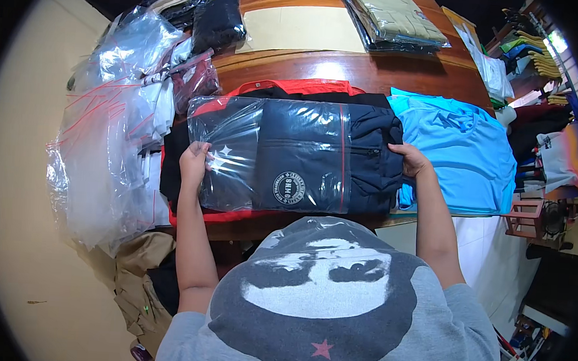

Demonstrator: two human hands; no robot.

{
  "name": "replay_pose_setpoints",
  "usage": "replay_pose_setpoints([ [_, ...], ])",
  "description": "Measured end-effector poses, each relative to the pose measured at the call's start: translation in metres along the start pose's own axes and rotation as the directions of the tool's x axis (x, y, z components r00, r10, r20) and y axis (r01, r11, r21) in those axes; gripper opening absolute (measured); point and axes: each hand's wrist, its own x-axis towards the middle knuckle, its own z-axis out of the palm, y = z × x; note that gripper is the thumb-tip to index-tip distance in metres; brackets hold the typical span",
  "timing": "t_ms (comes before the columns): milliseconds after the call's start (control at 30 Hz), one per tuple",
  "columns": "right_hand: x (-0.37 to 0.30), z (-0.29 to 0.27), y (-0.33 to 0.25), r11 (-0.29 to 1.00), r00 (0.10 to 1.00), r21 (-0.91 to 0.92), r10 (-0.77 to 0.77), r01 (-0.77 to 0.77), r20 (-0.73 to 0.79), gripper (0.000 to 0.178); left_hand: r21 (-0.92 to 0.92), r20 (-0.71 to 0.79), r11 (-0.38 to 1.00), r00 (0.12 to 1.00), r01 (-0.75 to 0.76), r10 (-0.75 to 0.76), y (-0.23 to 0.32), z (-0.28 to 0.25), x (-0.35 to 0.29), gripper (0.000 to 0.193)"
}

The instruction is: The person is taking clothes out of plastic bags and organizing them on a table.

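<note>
A dark navy jacket (373,152), folded flat with a zipper along it and a round white print, lies partly inside a clear plastic bag (226,177). The bag's mouth, edged with a red strip, faces right, and the folded end of the jacket sticks out there. My left hand (195,163) is closed on the bag's left end, where no cloth fills it. On the other side my right hand (412,161) grips the jacket's exposed end, thumb on top and the other fingers mostly hidden. Red and black garments (301,86) lie underneath.
Empty clear bags with red strips (99,149) are heaped at left. Light-blue shirts (460,148) lie at right. Packed beige clothing (398,15) and a dark packed bundle (219,21) sit at the far side of the wooden table (289,65). Hanging clothes (541,57) are at far right.
</note>
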Motion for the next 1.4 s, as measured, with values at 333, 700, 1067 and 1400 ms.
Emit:
replay_pose_setpoints([
  [333,0.0,-0.001,0.0,1.0,1.0,0.002,0.005,-0.005,0.0,0.042,0.009,-0.056,1.0,0.998,0.018,-0.017,0.002,-0.005,0.001,0.018],
  [700,0.002,-0.002,-0.001,0.999,1.0,0.029,0.025,-0.025,0.009,0.042,0.024,-0.066,1.0,0.998,0.008,-0.006,-0.001,-0.014,0.004,0.021],
  [1067,-0.001,0.002,-0.002,1.0,1.0,-0.005,0.02,-0.02,-0.017,0.042,0.049,-0.096,0.999,0.995,0.009,-0.005,-0.004,-0.028,0.006,0.021],
  [1400,-0.005,0.01,-0.003,1.0,1.0,0.012,0.002,-0.002,-0.018,0.039,0.023,-0.114,1.0,0.993,0.021,-0.019,-0.012,-0.039,0.01,0.021],
])
